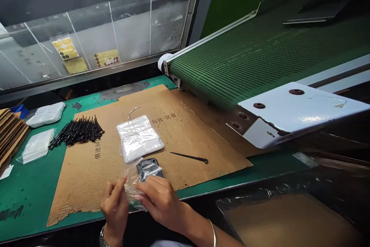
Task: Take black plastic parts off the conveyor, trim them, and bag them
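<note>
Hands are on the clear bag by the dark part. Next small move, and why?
I'd probably draw the clear plastic bag further over the dark rectangular part. The left hand and right hand both have the film between their fingers, and the part looks only partly covered, with its far end showing past the film, though the clear wrap is hard to read.

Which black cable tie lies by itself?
The lone black cable tie on the cardboard, right of the clear bags; the other ties sit heaped further left.
</note>
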Action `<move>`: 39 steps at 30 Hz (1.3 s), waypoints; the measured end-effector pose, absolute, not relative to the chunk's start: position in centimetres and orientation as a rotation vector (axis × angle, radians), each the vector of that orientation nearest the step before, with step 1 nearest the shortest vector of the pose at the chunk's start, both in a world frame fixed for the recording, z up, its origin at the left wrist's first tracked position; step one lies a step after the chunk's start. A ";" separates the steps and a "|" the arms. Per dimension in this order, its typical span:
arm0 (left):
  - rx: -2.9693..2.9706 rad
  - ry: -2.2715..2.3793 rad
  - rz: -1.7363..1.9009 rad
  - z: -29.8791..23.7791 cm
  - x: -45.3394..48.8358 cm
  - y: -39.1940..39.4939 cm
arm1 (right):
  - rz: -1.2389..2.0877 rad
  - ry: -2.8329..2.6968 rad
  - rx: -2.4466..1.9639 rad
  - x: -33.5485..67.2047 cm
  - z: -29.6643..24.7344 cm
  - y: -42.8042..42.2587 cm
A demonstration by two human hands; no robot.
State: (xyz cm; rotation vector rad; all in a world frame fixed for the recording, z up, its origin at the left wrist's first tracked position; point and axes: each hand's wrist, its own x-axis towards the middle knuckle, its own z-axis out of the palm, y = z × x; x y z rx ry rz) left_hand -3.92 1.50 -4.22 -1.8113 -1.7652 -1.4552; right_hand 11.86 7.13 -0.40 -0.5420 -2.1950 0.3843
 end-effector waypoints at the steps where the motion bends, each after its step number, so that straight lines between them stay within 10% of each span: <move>1: -1.654 -1.847 -1.474 -4.2 -4.7 1.7 | 0.374 -2.133 -0.653 12.2 -0.7 7.3; 9: -1.254 -2.184 -1.278 -5.4 -7.4 2.3 | 0.251 -2.222 -1.469 14.5 -5.5 8.0; 20: -1.368 -2.615 -1.159 -4.7 -5.6 3.0 | 2.072 -1.512 -0.825 15.5 -2.1 6.0; 27: -1.773 -2.833 -1.709 -4.2 -5.5 1.9 | 1.987 -1.269 -0.992 12.1 -3.9 5.4; 39: -2.023 -1.930 -0.921 -3.4 -3.3 2.0 | 1.434 -1.697 -1.014 12.4 -6.1 4.8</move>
